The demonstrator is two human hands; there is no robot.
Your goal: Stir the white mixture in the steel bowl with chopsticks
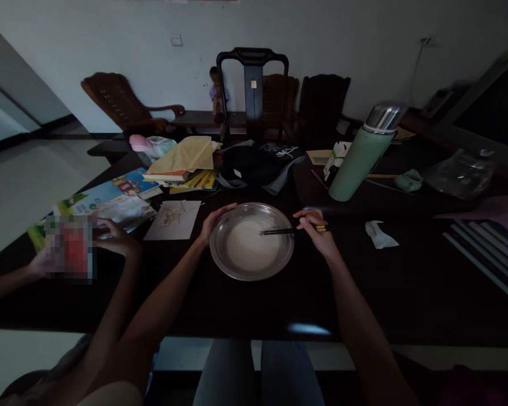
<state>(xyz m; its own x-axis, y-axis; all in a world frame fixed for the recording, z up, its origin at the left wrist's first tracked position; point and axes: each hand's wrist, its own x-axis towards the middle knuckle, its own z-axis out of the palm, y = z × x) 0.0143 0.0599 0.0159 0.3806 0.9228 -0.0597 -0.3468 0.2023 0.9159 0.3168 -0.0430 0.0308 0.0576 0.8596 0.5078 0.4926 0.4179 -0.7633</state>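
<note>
A round metal basin (232,269) sits on the dark table (406,293) in front of me, with pale, whitish batter or liquid (248,245) inside. My left hand (214,221) curls over the basin's left rim and steadies it. My right hand (315,228) is closed on a pair of dark chopsticks (279,231) whose tips reach into the pale contents from the right.
Another person's hands (116,237) at the left hold something blurred. Books and papers (182,169), a white sheet (173,220), a dark bag (254,163), a green thermos (362,155), a crumpled tissue (379,234) and a plastic bag (459,172) lie around. Chairs (252,93) stand behind.
</note>
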